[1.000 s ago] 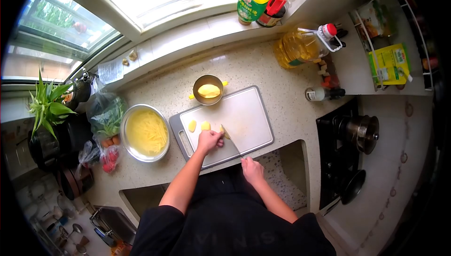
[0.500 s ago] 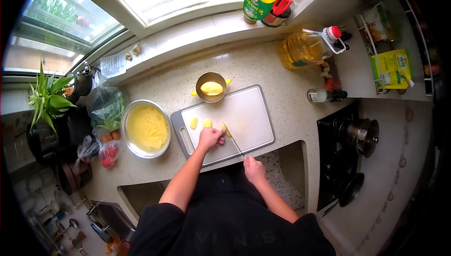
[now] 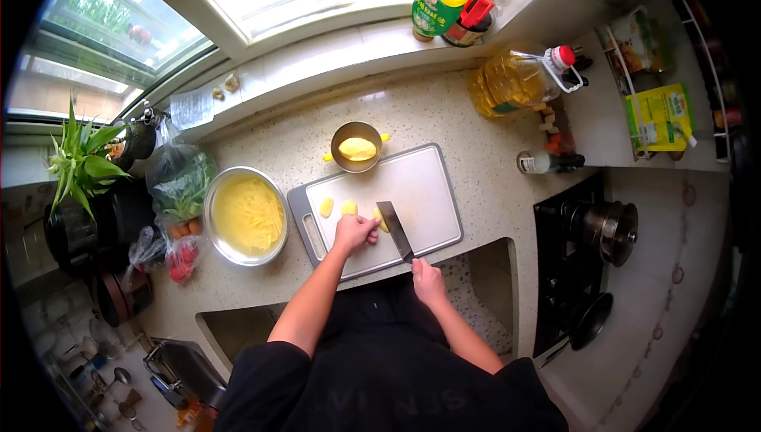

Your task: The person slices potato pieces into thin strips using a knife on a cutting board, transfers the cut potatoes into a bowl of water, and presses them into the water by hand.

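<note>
My right hand (image 3: 429, 281) is wrapped round the handle of a kitchen knife (image 3: 395, 230), whose broad blade lies tilted over the cutting board (image 3: 428, 186). Beside the blade, my left hand (image 3: 357, 233) has its fingers curled onto a yellow potato piece (image 3: 383, 221), partly hidden by the fingertips. Two more potato slices, one a pale slice (image 3: 326, 208) and one a piece (image 3: 349, 207) just above my left hand, lie on the board. A peeled potato (image 3: 357, 149) sits in a small metal bowl (image 3: 337, 135) behind the board.
Left of the board stands a large metal bowl (image 3: 212, 234) of potato shreds in water. Bagged greens (image 3: 182, 186) lie farther left. An oil jug (image 3: 507, 83) is at the back right, and a gas stove (image 3: 555, 273) is on the right.
The knife blade has turned from edge-on to showing its broad side, leaning right, away from my left fingers. My left hand has stayed nearly in place.
</note>
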### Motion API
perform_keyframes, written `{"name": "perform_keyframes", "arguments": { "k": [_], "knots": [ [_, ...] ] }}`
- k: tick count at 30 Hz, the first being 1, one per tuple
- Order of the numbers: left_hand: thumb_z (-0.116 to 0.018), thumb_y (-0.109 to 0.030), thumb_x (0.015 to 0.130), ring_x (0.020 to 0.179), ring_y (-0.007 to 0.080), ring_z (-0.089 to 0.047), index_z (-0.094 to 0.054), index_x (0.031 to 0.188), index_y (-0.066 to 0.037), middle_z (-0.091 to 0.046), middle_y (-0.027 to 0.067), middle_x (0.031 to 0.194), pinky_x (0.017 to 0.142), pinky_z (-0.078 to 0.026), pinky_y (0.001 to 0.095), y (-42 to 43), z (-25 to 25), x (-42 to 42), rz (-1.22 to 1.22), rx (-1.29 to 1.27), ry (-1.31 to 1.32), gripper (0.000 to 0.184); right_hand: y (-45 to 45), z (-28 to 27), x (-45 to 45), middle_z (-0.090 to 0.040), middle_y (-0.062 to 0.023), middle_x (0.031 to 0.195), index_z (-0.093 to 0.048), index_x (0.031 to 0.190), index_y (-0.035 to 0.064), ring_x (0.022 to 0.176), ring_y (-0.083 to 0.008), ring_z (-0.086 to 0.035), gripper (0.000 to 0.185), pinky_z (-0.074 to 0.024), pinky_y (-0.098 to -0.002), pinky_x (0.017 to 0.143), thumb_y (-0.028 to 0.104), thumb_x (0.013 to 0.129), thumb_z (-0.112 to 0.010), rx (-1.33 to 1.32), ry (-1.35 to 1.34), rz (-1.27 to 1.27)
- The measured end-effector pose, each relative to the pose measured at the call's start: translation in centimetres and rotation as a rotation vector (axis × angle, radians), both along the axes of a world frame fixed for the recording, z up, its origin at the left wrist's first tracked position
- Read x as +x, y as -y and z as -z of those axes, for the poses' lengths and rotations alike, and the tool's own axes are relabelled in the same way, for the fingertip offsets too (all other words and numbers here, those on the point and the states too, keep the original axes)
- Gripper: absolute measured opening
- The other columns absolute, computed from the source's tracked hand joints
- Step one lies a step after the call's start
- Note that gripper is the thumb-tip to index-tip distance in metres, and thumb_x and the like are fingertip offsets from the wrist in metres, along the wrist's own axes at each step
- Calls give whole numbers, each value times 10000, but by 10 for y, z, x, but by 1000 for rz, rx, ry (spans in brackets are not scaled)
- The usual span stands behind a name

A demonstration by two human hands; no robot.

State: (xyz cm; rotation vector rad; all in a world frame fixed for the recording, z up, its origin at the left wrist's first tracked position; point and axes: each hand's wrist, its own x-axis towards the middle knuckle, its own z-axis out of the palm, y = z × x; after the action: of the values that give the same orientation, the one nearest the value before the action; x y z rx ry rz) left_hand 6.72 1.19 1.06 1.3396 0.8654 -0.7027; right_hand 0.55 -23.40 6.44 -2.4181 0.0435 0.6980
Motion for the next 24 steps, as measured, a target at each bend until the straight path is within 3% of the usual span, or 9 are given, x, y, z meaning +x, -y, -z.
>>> {"name": "perform_keyframes", "arguments": {
  "k": [4, 24],
  "knots": [
    [-750, -293, 939, 564, 139, -686, -724, 793, 33, -729, 91, 721, 524, -547, 273, -2, -5, 1, 14, 10, 2, 358, 4, -4, 0, -621, -266, 747, -572, 877, 37, 775, -497, -630, 413, -476, -562, 652, 396, 1057, -482, 129, 14, 41],
    [-729, -275, 953, 582, 134, -693, -721, 803, 14, -727, 84, 717, 512, -524, 259, -2, -6, 1, 29, 1, 9, 326, 5, -26, -2, -636, -269, 750, -594, 927, 61, 780, -502, -638, 414, -489, -582, 662, 441, 1045, -478, 43, 48, -66]
  ]
}}
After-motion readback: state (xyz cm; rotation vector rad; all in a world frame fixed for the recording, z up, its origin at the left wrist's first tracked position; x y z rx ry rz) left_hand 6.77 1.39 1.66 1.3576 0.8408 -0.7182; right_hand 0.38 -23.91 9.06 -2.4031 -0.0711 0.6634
